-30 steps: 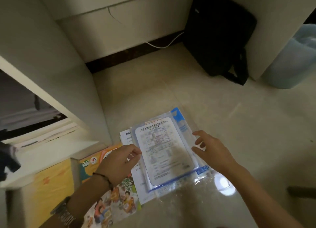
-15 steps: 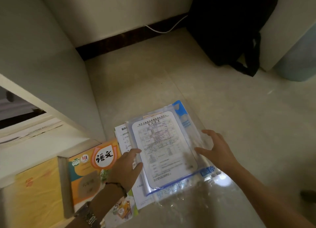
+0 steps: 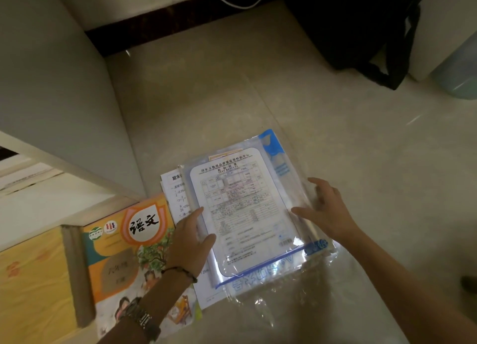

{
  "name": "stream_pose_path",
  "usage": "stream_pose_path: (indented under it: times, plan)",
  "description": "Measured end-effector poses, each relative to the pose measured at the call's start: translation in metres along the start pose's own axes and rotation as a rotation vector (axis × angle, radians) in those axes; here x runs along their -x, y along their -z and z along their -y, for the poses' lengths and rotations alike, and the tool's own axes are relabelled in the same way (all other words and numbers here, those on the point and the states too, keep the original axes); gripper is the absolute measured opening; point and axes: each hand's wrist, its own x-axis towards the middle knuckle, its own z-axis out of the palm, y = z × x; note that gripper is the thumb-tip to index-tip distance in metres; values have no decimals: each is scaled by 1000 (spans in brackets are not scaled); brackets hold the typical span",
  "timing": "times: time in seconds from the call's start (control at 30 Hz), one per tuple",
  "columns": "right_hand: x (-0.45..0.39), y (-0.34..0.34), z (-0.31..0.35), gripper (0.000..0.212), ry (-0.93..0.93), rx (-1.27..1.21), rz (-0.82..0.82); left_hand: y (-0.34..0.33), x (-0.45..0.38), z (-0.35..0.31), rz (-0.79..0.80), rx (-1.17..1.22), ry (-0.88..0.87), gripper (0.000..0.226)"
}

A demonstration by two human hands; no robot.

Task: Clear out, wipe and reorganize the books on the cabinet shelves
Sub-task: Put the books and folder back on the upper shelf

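Tiled floor (image 3: 361, 163): plastic folder (image 3: 245, 214) lengthwise away, between hands.

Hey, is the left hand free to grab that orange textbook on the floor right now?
Probably yes. The left hand rests on the clear plastic folder's edge, fingers fairly straight, gripping nothing. The orange textbook lies right beside it, partly under the wrist, with nothing on its cover.

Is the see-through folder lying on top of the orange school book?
No, the clear folder lies on loose white papers on the floor, with the orange book beside it to the left.
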Motion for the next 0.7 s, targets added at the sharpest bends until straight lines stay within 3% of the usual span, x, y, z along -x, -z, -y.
stream_pose_path:
  times: [0.3,0.7]
  plan:
    - [0,-1,9,83,71,-164,145,-5,-8,-5,-31,97,53,63]
    - [3,-13,3,98,30,-284,141,-18,-5,-17,-38,64,32,78]
